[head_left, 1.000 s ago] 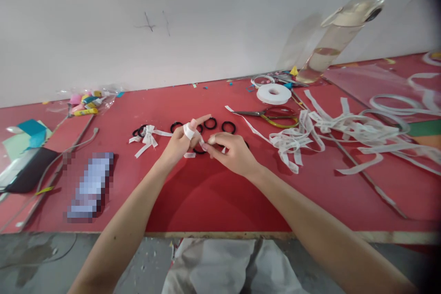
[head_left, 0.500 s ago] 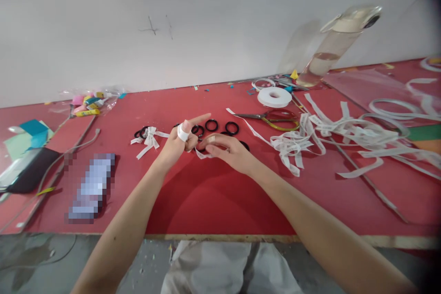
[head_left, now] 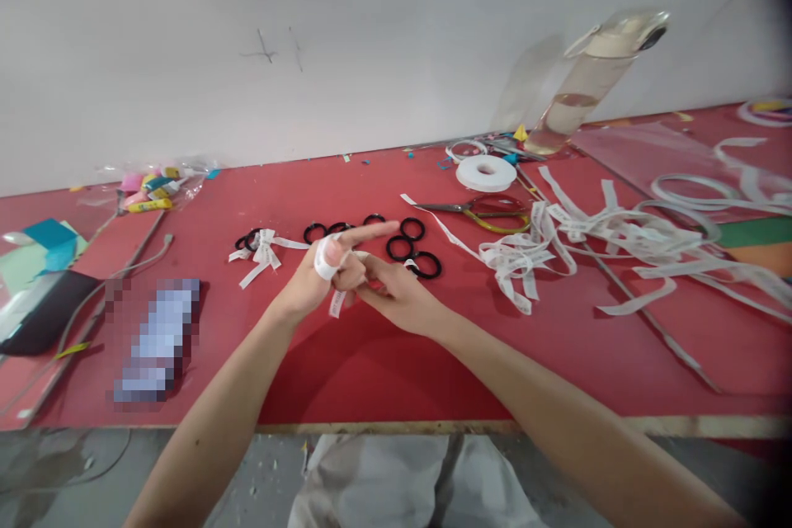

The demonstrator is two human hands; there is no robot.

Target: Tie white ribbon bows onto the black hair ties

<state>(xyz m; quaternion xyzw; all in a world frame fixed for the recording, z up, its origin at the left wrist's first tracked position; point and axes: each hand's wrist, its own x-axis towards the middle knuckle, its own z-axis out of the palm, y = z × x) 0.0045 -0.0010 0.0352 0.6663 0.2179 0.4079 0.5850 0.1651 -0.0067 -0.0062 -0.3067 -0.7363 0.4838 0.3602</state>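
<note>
My left hand has its index finger stretched out to the right and the other fingers curled in. White ribbon is wrapped round its thumb area, and a printed ribbon end hangs below the fist. Against those curled fingers, my right hand is bent and pinching; what lies between its fingertips is hidden. Several black rings lie just behind and beside the hands, among them one ring and another. Left of the hands sit black rings with a white ribbon bow.
Scissors, a white ribbon roll and heaped white ribbons lie to the right on the red table. A tilted bottle stands behind. A blurred-out flat object and a dark case are at left.
My right hand has moved in tight against my left fingers. A ribbon end now hangs below my left fist. More black rings show to the right, and the view has shifted slightly.
</note>
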